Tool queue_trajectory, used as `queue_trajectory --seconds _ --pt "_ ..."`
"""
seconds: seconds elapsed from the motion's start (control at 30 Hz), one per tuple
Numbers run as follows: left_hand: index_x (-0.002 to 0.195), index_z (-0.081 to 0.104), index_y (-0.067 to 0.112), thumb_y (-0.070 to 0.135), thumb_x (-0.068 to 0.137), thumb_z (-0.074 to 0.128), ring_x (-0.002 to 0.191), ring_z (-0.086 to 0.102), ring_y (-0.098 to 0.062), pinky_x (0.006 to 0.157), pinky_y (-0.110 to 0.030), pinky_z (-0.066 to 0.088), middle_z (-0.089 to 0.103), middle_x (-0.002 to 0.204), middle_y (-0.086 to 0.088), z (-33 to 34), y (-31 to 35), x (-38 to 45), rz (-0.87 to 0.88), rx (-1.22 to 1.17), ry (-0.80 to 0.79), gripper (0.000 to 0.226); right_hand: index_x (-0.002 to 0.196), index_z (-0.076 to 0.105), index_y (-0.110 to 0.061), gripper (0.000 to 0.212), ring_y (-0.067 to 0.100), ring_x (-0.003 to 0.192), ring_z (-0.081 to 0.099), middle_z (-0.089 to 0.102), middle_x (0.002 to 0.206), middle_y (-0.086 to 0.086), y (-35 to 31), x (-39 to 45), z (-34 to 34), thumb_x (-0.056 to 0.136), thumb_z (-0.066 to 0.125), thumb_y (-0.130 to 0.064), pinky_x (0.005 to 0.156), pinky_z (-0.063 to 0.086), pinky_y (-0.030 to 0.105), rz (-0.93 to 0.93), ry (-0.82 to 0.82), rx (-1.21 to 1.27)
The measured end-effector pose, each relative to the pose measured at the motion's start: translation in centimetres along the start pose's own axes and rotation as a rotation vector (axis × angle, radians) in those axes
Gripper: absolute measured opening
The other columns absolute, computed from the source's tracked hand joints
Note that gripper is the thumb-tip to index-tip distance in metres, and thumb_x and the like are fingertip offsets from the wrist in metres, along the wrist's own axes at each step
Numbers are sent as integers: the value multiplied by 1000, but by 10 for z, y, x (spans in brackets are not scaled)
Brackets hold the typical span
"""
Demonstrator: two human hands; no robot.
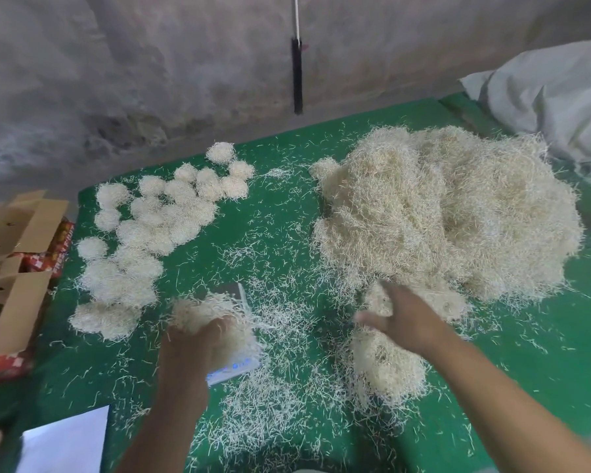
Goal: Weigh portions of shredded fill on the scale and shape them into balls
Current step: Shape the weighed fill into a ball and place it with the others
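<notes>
Head view: left hand [198, 339] closes its grip on a portion of fill [205, 315] over the scale [234, 365], placed to read its weight. Right hand [403, 319], motion-blurred, reaches at the edge of the big pile [451, 216] for more; its grip cannot be told. Finished balls [151, 227] lie grouped far left on the bench [526, 353], apart from loose stock.

green table [280, 213] | fill heap [451, 213] right | balls [151, 230] left | scale [234, 368] near | loose shreds [280, 404]
</notes>
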State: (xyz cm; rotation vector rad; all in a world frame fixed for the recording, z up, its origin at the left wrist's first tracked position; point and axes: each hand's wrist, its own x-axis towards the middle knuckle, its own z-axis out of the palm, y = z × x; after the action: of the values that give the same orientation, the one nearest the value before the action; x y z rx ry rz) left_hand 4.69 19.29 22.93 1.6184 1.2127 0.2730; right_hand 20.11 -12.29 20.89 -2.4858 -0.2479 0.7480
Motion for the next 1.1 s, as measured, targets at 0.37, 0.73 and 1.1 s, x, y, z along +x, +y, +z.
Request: queue_trajectory --seconds 0.37,0.73,1.1 --pt "139 45 12 48 80 83 88 57 -21 68 -37 44 54 106 0 17 6 -22 -53 24 4 80 73 48 -21 56 13 56 48 50 68 -2 -102 -56 57 108 32 -61 72 63 40 -574 -236 -348" --pt "122 52 18 39 77 81 97 62 -23 70 -32 49 59 118 -4 -45 5 9 -70 -329 345 58 73 50 -24 53 4 53 44 48 65 -5 -16 -19 52 111 34 -56 62 48 19 -423 -158 -331" --pt "129 55 8 35 83 77 109 67 -36 85 -39 55 61 110 -3 -45 4 2 29 -314 188 58 79 63 -8 45 24 68 64 68 77 9 47 43 8 113 45 -32 64 47 31 75 186 -113"
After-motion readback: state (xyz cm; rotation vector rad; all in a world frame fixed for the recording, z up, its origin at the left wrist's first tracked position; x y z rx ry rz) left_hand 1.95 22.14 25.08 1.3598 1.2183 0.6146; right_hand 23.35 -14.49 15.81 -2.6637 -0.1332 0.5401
